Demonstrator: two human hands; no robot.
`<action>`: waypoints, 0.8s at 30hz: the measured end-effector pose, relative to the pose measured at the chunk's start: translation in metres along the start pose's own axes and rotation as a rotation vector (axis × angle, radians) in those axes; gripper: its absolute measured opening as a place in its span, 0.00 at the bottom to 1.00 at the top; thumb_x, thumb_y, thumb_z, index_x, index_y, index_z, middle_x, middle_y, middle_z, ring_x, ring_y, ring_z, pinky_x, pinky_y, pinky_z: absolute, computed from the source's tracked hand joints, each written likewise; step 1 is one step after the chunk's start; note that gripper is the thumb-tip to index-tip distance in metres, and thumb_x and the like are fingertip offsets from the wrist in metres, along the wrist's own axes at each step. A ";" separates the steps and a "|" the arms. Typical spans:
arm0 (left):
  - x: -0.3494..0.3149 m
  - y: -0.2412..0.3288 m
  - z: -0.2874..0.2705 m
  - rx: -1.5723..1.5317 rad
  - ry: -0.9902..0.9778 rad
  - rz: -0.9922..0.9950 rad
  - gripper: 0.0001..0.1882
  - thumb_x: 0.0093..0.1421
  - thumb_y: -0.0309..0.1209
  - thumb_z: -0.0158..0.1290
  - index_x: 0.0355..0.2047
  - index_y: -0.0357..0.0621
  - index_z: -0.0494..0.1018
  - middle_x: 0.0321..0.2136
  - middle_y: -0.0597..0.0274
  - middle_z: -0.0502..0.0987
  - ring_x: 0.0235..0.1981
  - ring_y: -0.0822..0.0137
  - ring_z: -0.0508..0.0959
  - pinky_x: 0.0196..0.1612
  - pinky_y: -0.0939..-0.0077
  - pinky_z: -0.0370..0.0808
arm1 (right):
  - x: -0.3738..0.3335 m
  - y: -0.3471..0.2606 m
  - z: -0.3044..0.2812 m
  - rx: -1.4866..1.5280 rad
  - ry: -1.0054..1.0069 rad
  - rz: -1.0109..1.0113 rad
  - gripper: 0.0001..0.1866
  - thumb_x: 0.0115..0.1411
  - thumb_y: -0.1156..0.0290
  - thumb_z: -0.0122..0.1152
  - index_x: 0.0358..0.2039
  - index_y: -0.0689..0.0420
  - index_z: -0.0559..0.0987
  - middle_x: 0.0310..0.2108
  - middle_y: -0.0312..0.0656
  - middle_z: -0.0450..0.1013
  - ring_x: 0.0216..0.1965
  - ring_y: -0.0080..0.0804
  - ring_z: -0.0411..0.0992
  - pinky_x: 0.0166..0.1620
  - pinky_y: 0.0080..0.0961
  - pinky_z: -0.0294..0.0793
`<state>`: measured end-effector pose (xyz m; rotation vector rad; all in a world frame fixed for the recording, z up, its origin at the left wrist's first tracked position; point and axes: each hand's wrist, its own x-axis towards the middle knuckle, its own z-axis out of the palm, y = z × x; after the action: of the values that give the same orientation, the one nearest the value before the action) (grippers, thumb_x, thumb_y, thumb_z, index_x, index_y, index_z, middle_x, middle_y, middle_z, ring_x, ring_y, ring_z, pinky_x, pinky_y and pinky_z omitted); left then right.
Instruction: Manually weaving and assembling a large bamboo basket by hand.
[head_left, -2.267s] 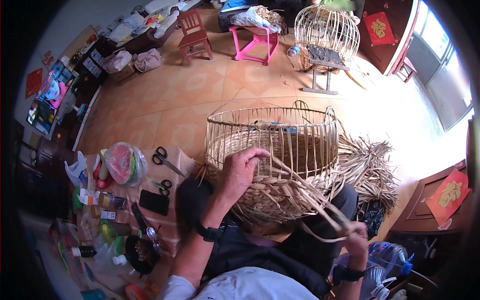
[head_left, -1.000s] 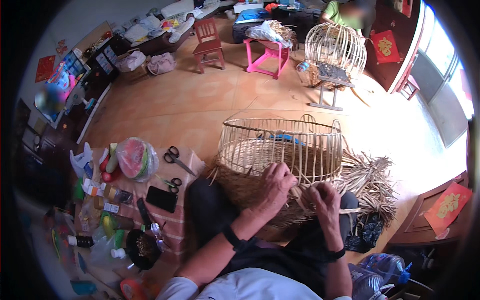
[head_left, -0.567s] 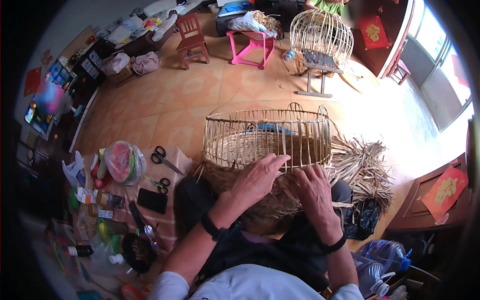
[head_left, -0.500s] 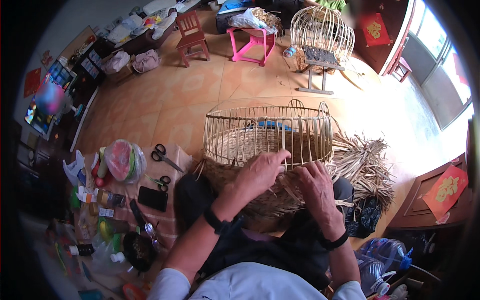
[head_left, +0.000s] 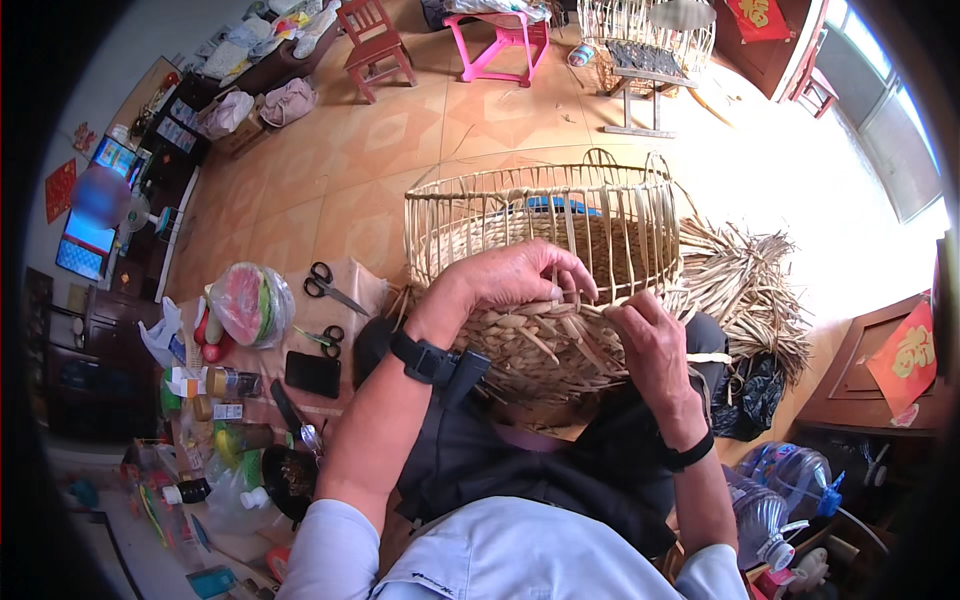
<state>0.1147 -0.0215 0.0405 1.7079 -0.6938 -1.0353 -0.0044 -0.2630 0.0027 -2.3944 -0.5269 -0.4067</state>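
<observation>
A half-woven basket (head_left: pixel 530 345) sits tilted on my lap, its lower wall braided from dry straw and its upper part a bare frame of thin uprights with a hoop. Over the near woven edge curls my left hand (head_left: pixel 512 276), fingers bent in among the uprights; what its fingertips hold is hidden. My right hand (head_left: pixel 648 338) pinches a straw strand at that edge, farther right. Loose strand ends stick out of the weave between the hands. Something blue shows through the bars on the far side.
At the basket's right lies a straw bundle (head_left: pixel 755 285), with water bottles (head_left: pixel 790 480) nearer me. On my left a cloth-covered surface holds scissors (head_left: pixel 335 287), a phone (head_left: pixel 313 373) and wrapped watermelon (head_left: pixel 243 305). Farther off stand a wooden bench (head_left: pixel 645 85), pink stool (head_left: pixel 495 45) and red chair (head_left: pixel 372 45).
My left hand has gone from an outstretched finger at the uprights to curling over the woven edge. My right hand has shifted slightly right. The view has tipped downward.
</observation>
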 end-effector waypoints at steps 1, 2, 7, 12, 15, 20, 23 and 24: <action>0.000 0.002 -0.001 0.002 -0.022 0.005 0.19 0.60 0.21 0.52 0.51 0.39 0.81 0.43 0.65 0.81 0.48 0.72 0.77 0.57 0.74 0.72 | -0.001 0.002 0.001 0.026 0.017 0.017 0.11 0.55 0.80 0.65 0.39 0.52 0.82 0.33 0.40 0.72 0.37 0.45 0.77 0.36 0.41 0.77; -0.001 0.003 0.000 0.058 -0.014 0.012 0.18 0.61 0.22 0.52 0.51 0.39 0.81 0.43 0.64 0.82 0.48 0.72 0.77 0.58 0.74 0.72 | -0.001 0.003 0.002 0.051 0.046 0.035 0.11 0.54 0.79 0.67 0.38 0.52 0.82 0.33 0.39 0.72 0.37 0.44 0.76 0.35 0.41 0.76; 0.003 0.007 0.011 0.003 0.140 -0.010 0.13 0.65 0.26 0.57 0.49 0.41 0.82 0.41 0.64 0.83 0.45 0.75 0.78 0.53 0.75 0.75 | 0.001 -0.012 -0.001 -0.086 0.222 -0.026 0.11 0.52 0.74 0.72 0.37 0.52 0.82 0.34 0.40 0.73 0.37 0.42 0.73 0.40 0.39 0.74; 0.007 0.003 0.033 0.087 0.380 -0.068 0.07 0.61 0.28 0.63 0.40 0.41 0.83 0.29 0.67 0.82 0.32 0.77 0.79 0.38 0.78 0.77 | -0.013 -0.044 0.008 -0.190 0.025 0.072 0.21 0.50 0.69 0.74 0.43 0.58 0.77 0.37 0.43 0.72 0.41 0.45 0.73 0.45 0.40 0.75; 0.008 0.000 0.037 0.119 0.451 -0.063 0.07 0.58 0.27 0.64 0.38 0.41 0.83 0.27 0.64 0.82 0.29 0.75 0.80 0.36 0.77 0.78 | -0.018 -0.045 0.016 -0.155 0.051 0.132 0.21 0.50 0.70 0.73 0.43 0.58 0.75 0.38 0.45 0.72 0.41 0.47 0.73 0.46 0.42 0.75; 0.007 0.000 0.038 0.163 0.492 -0.033 0.08 0.57 0.27 0.63 0.38 0.41 0.83 0.27 0.62 0.83 0.29 0.72 0.82 0.36 0.73 0.79 | -0.022 -0.047 0.020 0.138 -0.066 0.187 0.14 0.59 0.77 0.66 0.42 0.60 0.70 0.37 0.55 0.72 0.42 0.61 0.74 0.42 0.51 0.74; 0.007 -0.002 0.042 0.215 0.535 -0.019 0.08 0.58 0.27 0.63 0.38 0.41 0.82 0.26 0.62 0.83 0.29 0.71 0.82 0.36 0.70 0.79 | -0.023 -0.052 0.017 0.210 -0.111 0.296 0.14 0.62 0.74 0.66 0.45 0.60 0.71 0.37 0.58 0.76 0.40 0.64 0.76 0.41 0.51 0.75; 0.008 -0.003 0.044 0.220 0.554 -0.005 0.07 0.57 0.27 0.63 0.37 0.42 0.82 0.26 0.62 0.83 0.30 0.71 0.82 0.36 0.70 0.79 | -0.024 -0.052 0.014 0.219 -0.112 0.317 0.12 0.66 0.70 0.64 0.45 0.60 0.72 0.37 0.59 0.78 0.39 0.62 0.78 0.40 0.50 0.76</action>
<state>0.0800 -0.0463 0.0286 2.0648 -0.4498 -0.4555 -0.0474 -0.2231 0.0103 -2.2444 -0.2193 -0.0716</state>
